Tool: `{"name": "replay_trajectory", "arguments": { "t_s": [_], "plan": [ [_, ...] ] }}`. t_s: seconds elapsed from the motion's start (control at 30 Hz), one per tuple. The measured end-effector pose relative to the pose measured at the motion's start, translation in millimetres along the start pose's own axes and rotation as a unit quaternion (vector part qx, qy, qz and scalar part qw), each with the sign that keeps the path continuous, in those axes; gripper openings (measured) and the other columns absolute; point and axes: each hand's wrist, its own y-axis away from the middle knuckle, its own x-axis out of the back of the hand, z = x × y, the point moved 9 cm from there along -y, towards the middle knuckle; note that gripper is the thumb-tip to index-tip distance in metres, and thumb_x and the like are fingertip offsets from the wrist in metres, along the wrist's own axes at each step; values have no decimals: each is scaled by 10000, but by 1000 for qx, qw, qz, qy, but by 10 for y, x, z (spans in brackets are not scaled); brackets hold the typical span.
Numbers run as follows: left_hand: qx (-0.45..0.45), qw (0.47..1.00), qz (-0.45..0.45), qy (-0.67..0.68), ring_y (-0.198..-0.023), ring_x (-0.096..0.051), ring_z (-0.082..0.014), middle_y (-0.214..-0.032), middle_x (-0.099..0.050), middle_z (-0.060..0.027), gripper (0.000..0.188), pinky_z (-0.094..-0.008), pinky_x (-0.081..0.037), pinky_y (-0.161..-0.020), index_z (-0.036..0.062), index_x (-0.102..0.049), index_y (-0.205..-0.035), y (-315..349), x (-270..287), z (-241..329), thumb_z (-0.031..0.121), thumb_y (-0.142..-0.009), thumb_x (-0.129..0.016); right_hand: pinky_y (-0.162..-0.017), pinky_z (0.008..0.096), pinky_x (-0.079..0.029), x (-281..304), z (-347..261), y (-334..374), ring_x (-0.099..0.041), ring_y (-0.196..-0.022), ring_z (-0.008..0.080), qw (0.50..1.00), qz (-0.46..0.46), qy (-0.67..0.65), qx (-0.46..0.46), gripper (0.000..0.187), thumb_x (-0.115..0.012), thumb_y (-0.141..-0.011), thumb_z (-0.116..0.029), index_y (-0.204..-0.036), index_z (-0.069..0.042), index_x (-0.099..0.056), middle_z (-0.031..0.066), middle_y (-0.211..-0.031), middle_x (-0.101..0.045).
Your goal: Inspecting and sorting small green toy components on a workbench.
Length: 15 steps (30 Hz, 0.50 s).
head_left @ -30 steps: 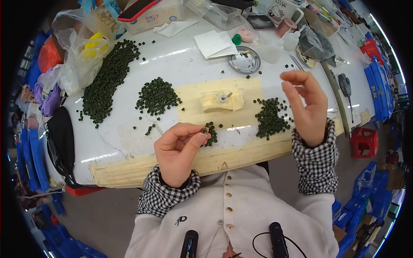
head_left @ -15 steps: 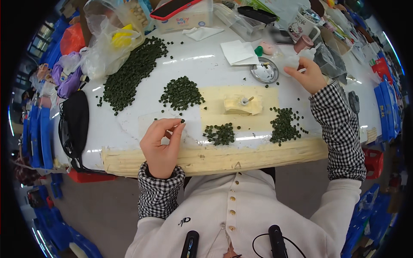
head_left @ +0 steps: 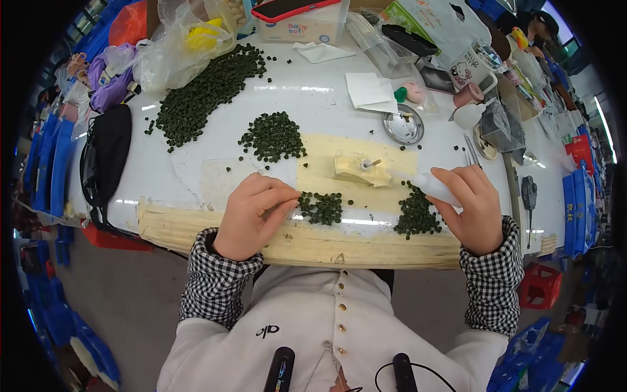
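My left hand (head_left: 257,215) is closed in a pinch at the left edge of a small pile of dark green pieces (head_left: 321,208). A small dark green piece showed between its fingertips just before; now the fingertips mostly hide it. My right hand (head_left: 471,208) is closed around a translucent white squeeze bottle (head_left: 441,188), whose thin nozzle points left toward a cream-coloured block (head_left: 349,171). From the block's top stands a short peg (head_left: 371,164) with a pale collar. Under the bottle, just left of my right hand, lies another pile of green pieces (head_left: 417,212).
A large heap of green pieces (head_left: 202,98) and a medium one (head_left: 272,136) lie farther left. A round metal lid (head_left: 403,125), tissues (head_left: 370,92), tweezers (head_left: 471,150) and a mug (head_left: 471,70) stand or lie beyond. Masking tape (head_left: 294,245) covers the table's front edge.
My right hand has come down and nearer from the far right, now with the squeeze bottle in it. My left hand has moved slightly down and toward the small pile, still pinched.
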Motion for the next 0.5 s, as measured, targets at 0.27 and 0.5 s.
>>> {"name": "replay_trajectory", "arguments": {
  "t_s": [0.27, 0.5],
  "plan": [
    [15, 988, 64, 136, -718, -538, -161, -830, -650, -67, 121, -271, -437, -611, 7, -664, -891, 26, 232, 51, 109, -835, -632, -641, 332, -453, -14, -96, -46, -524, -744, 235, 995, 10, 97, 28, 465, -735, -590, -58, -1036, -28, -608, 85, -806, -538],
    [-181, 666, -152, 708, -450, -434, -172, -642, -587, -95, 586, -298, -329, -411, -75, -563, -926, 159, 655, 1145, 499, -920, -446, -658, 334, -458, 9, -144, -49, -524, -766, 233, 990, -1, 136, 31, 500, -741, -550, -44, -1030, -40, -599, 80, -810, -526]
  ]
}}
